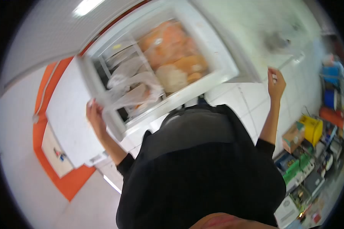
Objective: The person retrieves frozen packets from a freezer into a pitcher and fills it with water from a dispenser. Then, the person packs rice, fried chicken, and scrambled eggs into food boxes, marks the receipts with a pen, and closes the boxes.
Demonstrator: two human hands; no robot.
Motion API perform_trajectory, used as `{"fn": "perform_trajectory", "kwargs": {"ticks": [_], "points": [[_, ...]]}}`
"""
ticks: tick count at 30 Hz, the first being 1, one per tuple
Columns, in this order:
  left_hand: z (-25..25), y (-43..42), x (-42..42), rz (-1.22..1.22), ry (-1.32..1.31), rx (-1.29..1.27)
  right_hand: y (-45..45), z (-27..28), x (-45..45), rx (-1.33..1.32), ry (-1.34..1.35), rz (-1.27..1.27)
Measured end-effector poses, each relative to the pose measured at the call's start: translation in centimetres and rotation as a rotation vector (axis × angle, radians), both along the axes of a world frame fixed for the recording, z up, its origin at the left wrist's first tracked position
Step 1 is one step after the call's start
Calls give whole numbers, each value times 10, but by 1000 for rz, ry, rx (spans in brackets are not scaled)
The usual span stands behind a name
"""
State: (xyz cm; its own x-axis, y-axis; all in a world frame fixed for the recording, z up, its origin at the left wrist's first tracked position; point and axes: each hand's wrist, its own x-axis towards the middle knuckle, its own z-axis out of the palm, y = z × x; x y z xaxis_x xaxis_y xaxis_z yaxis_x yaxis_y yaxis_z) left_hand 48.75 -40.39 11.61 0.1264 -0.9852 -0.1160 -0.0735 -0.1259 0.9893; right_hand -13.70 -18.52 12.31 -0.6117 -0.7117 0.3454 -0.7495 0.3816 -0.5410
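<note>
An uncovered white chest freezer stands in front of me. Bags of orange food fill its right part, and crumpled clear plastic bags lie in the left part behind a divider. My left hand is at the freezer's left side, its curled fingers beside a thick white edge; blur hides whether they grip it. Out to the right, above the tiled floor, my right hand is raised with its fingers curled together. A pale spot shows within them, too small to identify.
A white flat panel and an orange band on the wall are at left. On the right, a yellow container, a cardboard box and green crates with assorted items line the side. A grey-edged panel borders the freezer's right.
</note>
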Motion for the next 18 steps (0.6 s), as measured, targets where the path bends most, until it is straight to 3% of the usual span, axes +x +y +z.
{"fn": "perform_trajectory", "kwargs": {"ticks": [4,9,14,17,18], "points": [[63,-29,-29,-159,120,-83,66,-100,69,182,-219,-9],[122,-94,-62,-496,154,-193,158,-149,157,392,-230,-98],[161,-158,-20,-426,33,-372,267,-181,243,423,-401,-326],[175,-146,-20,-424,194,-230,326,-186,310,438,-353,-444],[171,-142,-19,-416,136,-253,347,-190,332,498,-450,-568]]}}
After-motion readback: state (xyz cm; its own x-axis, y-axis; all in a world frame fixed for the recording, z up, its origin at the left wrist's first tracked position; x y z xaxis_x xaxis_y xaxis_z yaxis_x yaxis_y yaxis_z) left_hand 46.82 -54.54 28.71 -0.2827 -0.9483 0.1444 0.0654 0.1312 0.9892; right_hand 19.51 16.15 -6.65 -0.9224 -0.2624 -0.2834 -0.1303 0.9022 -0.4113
